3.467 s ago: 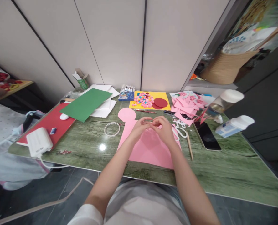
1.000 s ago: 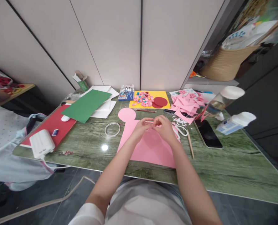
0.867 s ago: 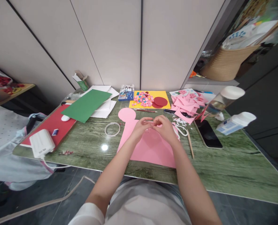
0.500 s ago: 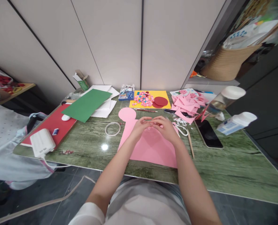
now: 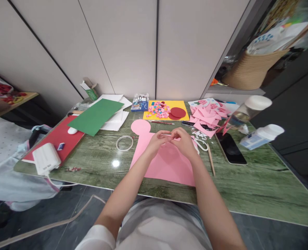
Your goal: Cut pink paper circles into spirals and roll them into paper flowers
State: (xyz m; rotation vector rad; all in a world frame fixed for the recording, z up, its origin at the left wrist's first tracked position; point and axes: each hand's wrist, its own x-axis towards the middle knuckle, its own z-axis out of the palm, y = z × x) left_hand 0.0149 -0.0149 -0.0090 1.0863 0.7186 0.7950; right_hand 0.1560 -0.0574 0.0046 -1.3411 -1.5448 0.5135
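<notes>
Over a pink paper sheet, my left hand and my right hand meet with their fingertips close together. Both are closed in a pinch around something tiny at the fingertips, too small and too hidden to name. A pink paper circle lies by the sheet's upper left corner. To the left of the sheet is a white ring-shaped roll. White-handled scissors rest just right of my right hand, partly hidden, beside a pointed wooden stick.
Small pink and coloured pieces and dark red circles lie on a yellow sheet. Pink paper scraps, a phone and two bottles are rightward. Green paper and a white power bank are leftward.
My right hand's fingers have curled in more tightly at the fingertips. My left hand stays almost in place, and the things on the table have not moved.
</notes>
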